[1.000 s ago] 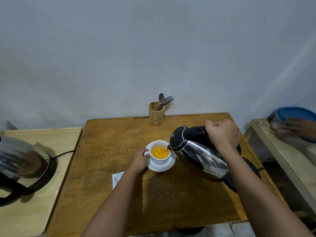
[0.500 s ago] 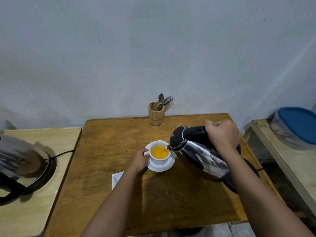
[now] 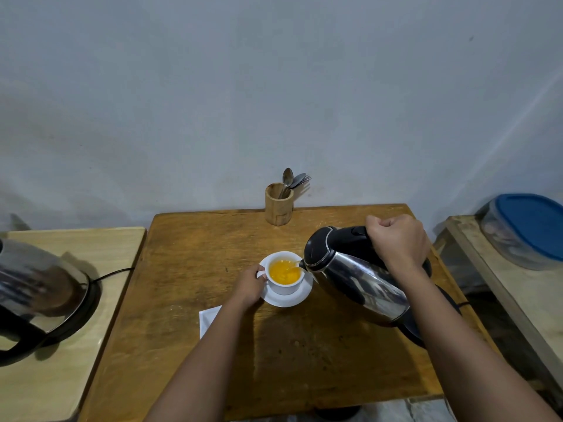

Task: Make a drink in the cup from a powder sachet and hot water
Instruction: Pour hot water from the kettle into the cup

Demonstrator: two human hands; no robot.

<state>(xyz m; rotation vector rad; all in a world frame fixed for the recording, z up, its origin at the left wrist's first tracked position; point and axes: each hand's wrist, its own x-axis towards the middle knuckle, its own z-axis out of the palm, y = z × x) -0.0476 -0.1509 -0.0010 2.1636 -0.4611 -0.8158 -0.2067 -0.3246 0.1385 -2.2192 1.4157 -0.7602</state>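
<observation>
A white cup [image 3: 285,287] holding orange liquid stands on a white saucer [image 3: 300,297] in the middle of the brown wooden table [image 3: 189,263]. My left hand [image 3: 249,286] grips the cup's handle on its left side. My right hand [image 3: 397,240] is closed around the black handle of a steel kettle [image 3: 356,278], which is tilted left with its spout over the cup's right rim; water runs into the cup. A white paper piece [image 3: 208,318], perhaps the sachet, lies on the table partly under my left forearm.
A bamboo holder [image 3: 278,204] with spoons and a fork stands at the table's far edge. The kettle's black base [image 3: 443,303] lies behind my right arm. A second kettle [image 3: 39,284] sits on a pale side table at left. A blue-lidded container [image 3: 527,228] rests at right.
The orange liquid in the cup has risen a little as the kettle keeps pouring. Another person's hand on the blue-lidded container has gone. My hands have hardly moved.
</observation>
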